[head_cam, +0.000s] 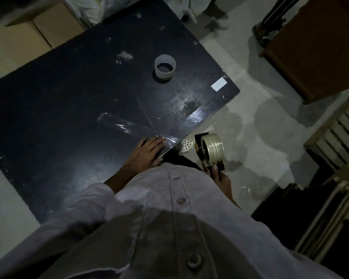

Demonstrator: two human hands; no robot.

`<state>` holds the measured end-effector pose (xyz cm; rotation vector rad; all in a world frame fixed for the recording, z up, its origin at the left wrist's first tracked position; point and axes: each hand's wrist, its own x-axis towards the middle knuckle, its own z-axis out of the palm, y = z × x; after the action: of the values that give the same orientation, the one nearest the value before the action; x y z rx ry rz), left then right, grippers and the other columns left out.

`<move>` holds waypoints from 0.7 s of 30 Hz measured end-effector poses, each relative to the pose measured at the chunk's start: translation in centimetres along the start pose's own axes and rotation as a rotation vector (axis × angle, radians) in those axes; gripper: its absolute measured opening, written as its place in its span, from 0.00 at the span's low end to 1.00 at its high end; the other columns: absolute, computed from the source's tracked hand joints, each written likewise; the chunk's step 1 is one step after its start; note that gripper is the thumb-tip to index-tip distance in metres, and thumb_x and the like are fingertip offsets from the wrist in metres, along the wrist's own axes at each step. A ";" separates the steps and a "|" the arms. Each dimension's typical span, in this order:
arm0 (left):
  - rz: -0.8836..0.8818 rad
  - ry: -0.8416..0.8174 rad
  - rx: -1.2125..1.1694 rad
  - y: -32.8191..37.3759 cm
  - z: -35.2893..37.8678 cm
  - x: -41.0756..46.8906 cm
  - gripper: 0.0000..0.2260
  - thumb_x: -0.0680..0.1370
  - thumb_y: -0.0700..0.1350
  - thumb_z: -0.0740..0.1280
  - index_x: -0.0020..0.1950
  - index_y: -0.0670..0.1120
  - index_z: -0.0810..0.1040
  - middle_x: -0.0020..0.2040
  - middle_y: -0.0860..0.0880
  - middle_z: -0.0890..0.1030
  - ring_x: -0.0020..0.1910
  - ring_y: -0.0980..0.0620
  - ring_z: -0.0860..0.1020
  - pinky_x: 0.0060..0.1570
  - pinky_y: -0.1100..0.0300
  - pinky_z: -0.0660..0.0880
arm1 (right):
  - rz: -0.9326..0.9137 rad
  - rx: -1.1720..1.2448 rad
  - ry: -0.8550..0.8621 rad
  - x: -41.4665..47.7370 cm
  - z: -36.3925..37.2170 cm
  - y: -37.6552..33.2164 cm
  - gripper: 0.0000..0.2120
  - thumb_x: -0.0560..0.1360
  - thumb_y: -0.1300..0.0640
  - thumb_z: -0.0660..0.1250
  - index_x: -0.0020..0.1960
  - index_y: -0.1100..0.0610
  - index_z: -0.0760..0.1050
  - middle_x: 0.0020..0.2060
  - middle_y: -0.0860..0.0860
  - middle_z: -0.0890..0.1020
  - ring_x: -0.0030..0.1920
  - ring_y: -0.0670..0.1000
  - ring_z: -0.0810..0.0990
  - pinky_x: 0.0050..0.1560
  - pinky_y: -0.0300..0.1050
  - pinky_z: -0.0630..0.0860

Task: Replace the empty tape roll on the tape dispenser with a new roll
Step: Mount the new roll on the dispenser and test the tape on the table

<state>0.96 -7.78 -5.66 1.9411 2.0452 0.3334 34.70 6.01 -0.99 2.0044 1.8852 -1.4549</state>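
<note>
On the table (69, 87), a tape strip (119, 125) lay under the left hand (147, 152), flat with straight fingers. The core (165, 69) stood behind. Off the edge the dispenser (198, 138), roll (213, 148) mounted, sat gripped in the right hand (220, 177); I'd keep the pull taut and level

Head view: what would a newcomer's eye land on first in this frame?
The pale empty core stands alone on the black table, toward its far right. Next comes the tape dispenser carrying a thick clear roll, gripped by the right hand just off the table's near corner. The left hand lies flat at that edge, on the end of a strip of clear tape.
</note>
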 end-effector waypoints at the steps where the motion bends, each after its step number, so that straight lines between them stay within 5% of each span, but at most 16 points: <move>1: -0.046 0.021 -0.042 -0.2 -0.1 -0.3 0.29 0.86 0.57 0.68 0.85 0.45 0.71 0.87 0.45 0.69 0.86 0.42 0.67 0.82 0.40 0.64 | -0.023 0.021 0.038 -0.2 0.2 -0.3 0.42 0.84 0.24 0.54 0.43 0.63 0.80 0.39 0.57 0.86 0.41 0.56 0.83 0.41 0.48 0.74; 6: -0.280 0.119 -0.125 -0.6 -0.7 -2.4 0.27 0.83 0.52 0.73 0.80 0.46 0.76 0.83 0.45 0.75 0.82 0.41 0.72 0.78 0.40 0.67 | -0.169 0.015 0.104 0.5 -0.1 -2.1 0.49 0.73 0.12 0.52 0.43 0.59 0.82 0.36 0.56 0.85 0.40 0.57 0.85 0.42 0.52 0.77; 12: -0.578 0.302 -0.182 -2.5 -0.8 -4.5 0.22 0.82 0.50 0.69 0.75 0.47 0.81 0.76 0.45 0.80 0.73 0.40 0.75 0.68 0.43 0.72 | -0.355 -0.059 0.242 2.9 -0.1 -7.4 0.40 0.74 0.15 0.61 0.56 0.50 0.85 0.44 0.51 0.89 0.49 0.56 0.87 0.52 0.56 0.84; 15: -0.751 0.443 -0.216 -5.0 -0.8 -5.0 0.19 0.79 0.46 0.71 0.69 0.48 0.85 0.68 0.45 0.84 0.66 0.38 0.78 0.65 0.43 0.75 | -0.340 -0.168 0.304 4.8 0.5 -10.9 0.36 0.70 0.14 0.66 0.49 0.47 0.78 0.41 0.48 0.87 0.49 0.58 0.87 0.51 0.57 0.83; 21: -1.067 0.534 -0.295 -12.1 -2.5 -4.5 0.10 0.79 0.45 0.75 0.60 0.51 0.89 0.55 0.44 0.88 0.57 0.37 0.84 0.61 0.47 0.80 | -0.333 -0.280 0.306 8.7 2.5 -15.9 0.41 0.62 0.12 0.71 0.59 0.43 0.81 0.54 0.51 0.91 0.61 0.60 0.87 0.60 0.56 0.83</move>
<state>-10.98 -12.87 -7.53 0.4322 2.7897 0.8518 19.11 15.42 0.92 1.9352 2.4832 -0.8922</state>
